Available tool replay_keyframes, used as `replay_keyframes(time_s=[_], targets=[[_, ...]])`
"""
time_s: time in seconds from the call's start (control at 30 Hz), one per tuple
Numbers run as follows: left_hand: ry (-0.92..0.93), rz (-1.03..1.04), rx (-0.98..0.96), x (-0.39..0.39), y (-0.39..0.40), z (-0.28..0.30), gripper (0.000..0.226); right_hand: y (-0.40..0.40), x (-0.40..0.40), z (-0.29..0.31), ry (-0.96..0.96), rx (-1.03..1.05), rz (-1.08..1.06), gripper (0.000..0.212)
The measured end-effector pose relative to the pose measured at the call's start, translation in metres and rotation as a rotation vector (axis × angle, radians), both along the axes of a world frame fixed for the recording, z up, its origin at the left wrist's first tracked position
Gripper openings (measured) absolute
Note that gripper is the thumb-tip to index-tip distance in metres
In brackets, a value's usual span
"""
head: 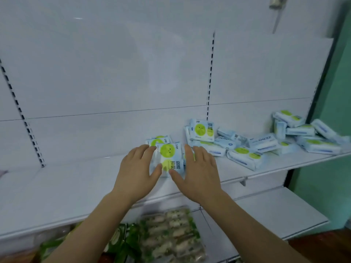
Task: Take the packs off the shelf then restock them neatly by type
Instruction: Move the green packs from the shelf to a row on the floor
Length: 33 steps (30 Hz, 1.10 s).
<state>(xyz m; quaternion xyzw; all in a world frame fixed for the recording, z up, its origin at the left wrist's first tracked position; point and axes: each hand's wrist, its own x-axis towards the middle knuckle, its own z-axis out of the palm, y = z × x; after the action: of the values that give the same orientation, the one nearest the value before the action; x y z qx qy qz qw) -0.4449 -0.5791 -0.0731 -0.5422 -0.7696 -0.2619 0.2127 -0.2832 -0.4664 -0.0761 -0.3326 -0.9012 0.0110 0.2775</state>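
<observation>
A light-blue pack with green circles (171, 158) stands upright on the white shelf (76, 186), with more green-circle packs (158, 140) behind it. My left hand (135, 170) presses its left side and my right hand (199, 170) its right side, thumbs on its front. Another upright green-circle pack (202, 130) leans against the back panel. To the right lies a jumbled heap of packs, some marked ZERO (263, 142), others with green circles (245, 155), and a further pile (303, 130) at the far right.
The shelf's left half is bare white board. Below it, a lower shelf (275, 211) juts out at the right, and clear-wrapped trays of food (171, 236) sit at the bottom centre. A green wall (334, 111) borders the right side.
</observation>
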Motion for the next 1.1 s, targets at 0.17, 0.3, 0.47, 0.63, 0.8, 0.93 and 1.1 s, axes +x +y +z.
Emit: replay_keyframes(time_s=[0.17,0.3,0.47,0.63,0.8,0.93,1.1], targets=[[0.107,0.021,-0.056,-0.061,0.041,-0.010,0.052,0.025,-0.063,-0.002,-0.124,-0.067,-0.124,0.110],[0.145,-0.020,-0.219,-0.104,0.072,-0.016,0.074,0.036,-0.096,-0.007,-0.201,-0.119,-0.176,0.118],[0.452,-0.223,-0.477,-0.137,0.097,0.004,0.088,0.049,-0.096,0.000,-0.081,-0.055,-0.130,0.111],[0.639,-0.290,-0.636,-0.128,0.124,0.031,0.094,0.084,-0.055,0.020,0.008,-0.019,0.072,0.111],[0.626,-0.265,-0.632,-0.106,0.134,0.026,0.081,0.120,-0.034,0.025,-0.230,-0.063,0.234,0.107],[0.409,-0.090,-0.691,-0.097,0.117,0.022,0.088,0.130,-0.037,0.020,-0.423,-0.042,0.299,0.095],[0.033,0.039,-0.804,-0.072,0.097,0.014,0.093,0.138,-0.042,0.015,-0.521,0.058,0.234,0.084]])
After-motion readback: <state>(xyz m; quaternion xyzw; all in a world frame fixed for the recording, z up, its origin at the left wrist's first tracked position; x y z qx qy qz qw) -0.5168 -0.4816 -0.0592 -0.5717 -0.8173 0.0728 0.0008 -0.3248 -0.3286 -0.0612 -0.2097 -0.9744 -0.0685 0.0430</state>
